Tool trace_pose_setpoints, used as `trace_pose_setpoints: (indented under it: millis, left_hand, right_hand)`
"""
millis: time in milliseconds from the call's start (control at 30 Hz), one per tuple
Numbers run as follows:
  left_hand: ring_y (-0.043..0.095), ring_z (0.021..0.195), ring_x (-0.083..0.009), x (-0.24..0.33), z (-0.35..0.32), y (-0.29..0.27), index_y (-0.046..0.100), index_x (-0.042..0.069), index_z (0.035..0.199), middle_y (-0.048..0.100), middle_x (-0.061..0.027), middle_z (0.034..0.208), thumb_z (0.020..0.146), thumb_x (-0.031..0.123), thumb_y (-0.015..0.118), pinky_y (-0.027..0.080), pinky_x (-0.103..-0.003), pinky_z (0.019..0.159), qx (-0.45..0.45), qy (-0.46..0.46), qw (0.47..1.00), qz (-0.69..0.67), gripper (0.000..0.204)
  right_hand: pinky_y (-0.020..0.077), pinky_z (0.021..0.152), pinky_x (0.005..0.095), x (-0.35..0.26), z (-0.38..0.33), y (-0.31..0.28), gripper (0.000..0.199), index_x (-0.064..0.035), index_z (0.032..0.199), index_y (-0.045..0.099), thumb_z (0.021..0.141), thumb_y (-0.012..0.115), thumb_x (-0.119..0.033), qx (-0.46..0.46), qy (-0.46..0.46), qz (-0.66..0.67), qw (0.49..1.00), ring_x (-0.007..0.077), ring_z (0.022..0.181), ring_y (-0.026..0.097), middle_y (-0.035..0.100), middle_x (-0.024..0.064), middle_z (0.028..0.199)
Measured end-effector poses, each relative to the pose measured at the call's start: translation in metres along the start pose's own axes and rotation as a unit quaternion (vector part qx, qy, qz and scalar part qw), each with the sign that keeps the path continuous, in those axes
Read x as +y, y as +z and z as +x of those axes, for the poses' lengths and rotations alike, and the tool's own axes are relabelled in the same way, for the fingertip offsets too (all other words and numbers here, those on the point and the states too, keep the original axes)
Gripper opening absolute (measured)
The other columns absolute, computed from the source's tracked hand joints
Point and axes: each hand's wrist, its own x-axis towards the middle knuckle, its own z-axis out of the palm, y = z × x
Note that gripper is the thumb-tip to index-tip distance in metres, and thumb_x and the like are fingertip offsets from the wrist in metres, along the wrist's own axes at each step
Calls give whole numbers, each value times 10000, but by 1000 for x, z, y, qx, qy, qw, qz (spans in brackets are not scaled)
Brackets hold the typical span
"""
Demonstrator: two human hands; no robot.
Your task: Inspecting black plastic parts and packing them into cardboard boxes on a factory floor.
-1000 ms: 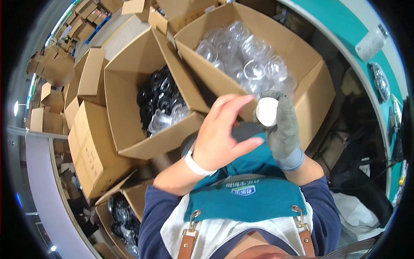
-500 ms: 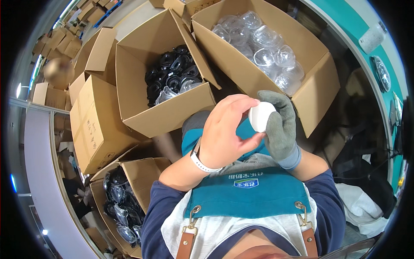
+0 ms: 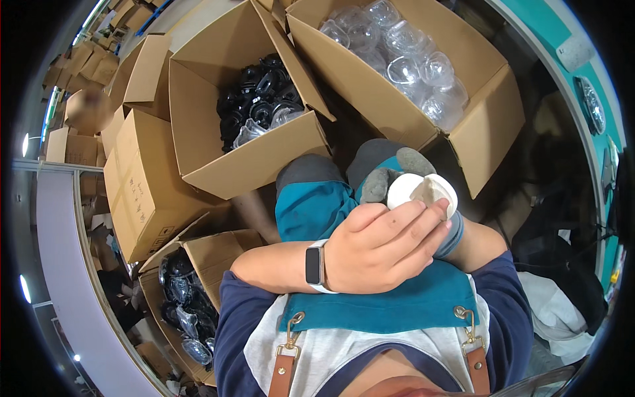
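Since the earlier frame, the left grip [image 3: 383, 248] has swung across to the right, the back of the bare hand now uppermost, and the knees have come into view beyond it. Beyond and to the right of the right grip [image 3: 414, 162] stands the big open cardboard box [image 3: 486, 142], heaped with clear plastic pieces [image 3: 407, 63]. Next to it, beyond and to the left of both grips, another open box [image 3: 258, 159] holds black pieces [image 3: 261, 99] with a few clear ones at its near end. Farther left of the left grip is a taped carton [image 3: 142, 188], and nearer the body on that side a smaller open box [image 3: 208, 268] contains shiny black pieces [image 3: 182, 291]. A teal apron [image 3: 397, 298] covers the chest just below the grips. Well off to their right, a pale bottle [image 3: 575, 51] is on the teal surface [image 3: 539, 23]. The left fingers are clamped on the near rim of a white hollow piece [image 3: 403, 190], which sits between the two grips; the grey-gloved right one lies behind it, fingers showing past its far side, but whether it is closed I cannot tell. A dark-faced watch [image 3: 314, 264] circles the left wrist.
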Motion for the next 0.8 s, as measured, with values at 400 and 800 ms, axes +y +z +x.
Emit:
trace_pose_setpoints:
  millis: [400,800]
  left_hand:
    - [401,1108,-375,-36,-10,-3,679,227,1181,419,-176,1248,524,255,848,416,-459,935,-5,-104,995,-1,680]
    - [448,1239,-422,-93,-156,18,452,-18,1342,492,-225,1339,746,119,738,352,-476,1079,-208,-350,913,-33,675]
  right_hand:
    - [540,849,324,-9,2,-5,643,-8,1300,556,1018,342,-545,43,48,165,984,206,901,669,696,114,1005]
    - [502,841,373,-224,6,-4,532,-36,1214,518,837,731,-345,291,-599,-668,332,259,979,631,640,146,1045]
